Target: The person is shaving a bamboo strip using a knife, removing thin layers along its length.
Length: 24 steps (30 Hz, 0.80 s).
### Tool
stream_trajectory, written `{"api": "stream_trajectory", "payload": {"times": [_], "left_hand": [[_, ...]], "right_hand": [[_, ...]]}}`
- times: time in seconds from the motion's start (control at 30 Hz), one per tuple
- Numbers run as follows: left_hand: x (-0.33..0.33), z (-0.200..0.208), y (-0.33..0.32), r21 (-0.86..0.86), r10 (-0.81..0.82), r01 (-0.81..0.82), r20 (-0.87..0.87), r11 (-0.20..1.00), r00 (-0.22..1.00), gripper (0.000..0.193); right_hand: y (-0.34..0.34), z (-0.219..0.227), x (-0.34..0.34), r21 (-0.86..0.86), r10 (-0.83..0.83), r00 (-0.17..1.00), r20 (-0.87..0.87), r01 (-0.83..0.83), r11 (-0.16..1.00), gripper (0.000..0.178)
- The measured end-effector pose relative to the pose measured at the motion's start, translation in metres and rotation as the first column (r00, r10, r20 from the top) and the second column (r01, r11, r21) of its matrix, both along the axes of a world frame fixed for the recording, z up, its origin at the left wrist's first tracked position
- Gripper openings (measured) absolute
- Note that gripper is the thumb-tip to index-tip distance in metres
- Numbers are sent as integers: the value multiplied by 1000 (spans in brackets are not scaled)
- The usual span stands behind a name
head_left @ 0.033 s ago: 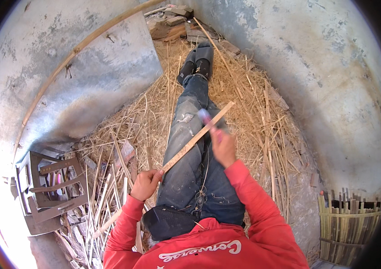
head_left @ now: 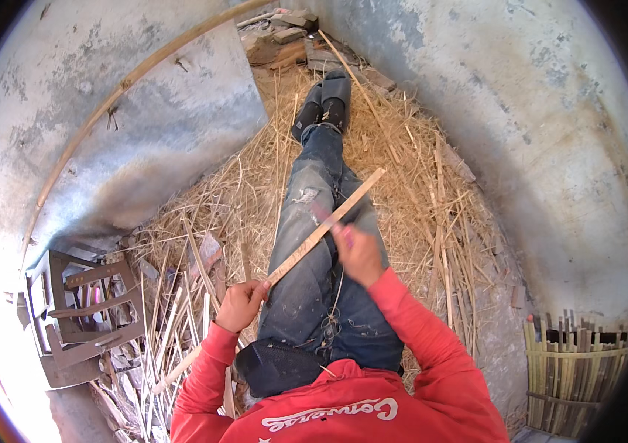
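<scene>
Across my thighs slants a flat, pale bamboo strip point(head_left: 300, 253), its far end lying above the right knee. My left hand point(head_left: 238, 306) is closed around its near part, thumb on top. A pale length below the left wrist lines up with it, but the forearm hides whether it is the same strip. My right hand point(head_left: 359, 255) is a closed fist beside the strip's middle. It grips a short, knife-like tool point(head_left: 321, 213) with a pinkish tint, smeared by motion, that crosses the strip. Whether its edge touches the strip cannot be made out.
Straw and shavings point(head_left: 247, 192) cover the floor around my outstretched legs. Loose bamboo strips point(head_left: 170, 325) lie at the left, near a dark metal frame point(head_left: 96, 306). A woven slatted basket point(head_left: 576, 376) stands at the right. Worn walls point(head_left: 520, 111) close in both sides.
My right hand and its tool have moved left and a little toward me, across the strip. The left hand and the strip look unmoved.
</scene>
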<state>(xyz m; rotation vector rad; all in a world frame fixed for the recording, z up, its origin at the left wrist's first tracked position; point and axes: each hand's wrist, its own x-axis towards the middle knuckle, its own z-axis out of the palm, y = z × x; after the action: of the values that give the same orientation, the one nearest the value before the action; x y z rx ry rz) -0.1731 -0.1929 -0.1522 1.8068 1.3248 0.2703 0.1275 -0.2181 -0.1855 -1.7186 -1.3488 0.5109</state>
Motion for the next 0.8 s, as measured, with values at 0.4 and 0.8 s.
{"api": "stream_trajectory", "payload": {"times": [0.4,0.8], "left_hand": [[8,-11,-15,-45,70,-68,33,997,997,49],[10,-20,-6,-29,41,-40,33,999,999,53]], "right_hand": [[14,-41,23,45,-209,977,40,208,977,50],[25,-40,40,8,-17,1000,15,17,1000,48]]}}
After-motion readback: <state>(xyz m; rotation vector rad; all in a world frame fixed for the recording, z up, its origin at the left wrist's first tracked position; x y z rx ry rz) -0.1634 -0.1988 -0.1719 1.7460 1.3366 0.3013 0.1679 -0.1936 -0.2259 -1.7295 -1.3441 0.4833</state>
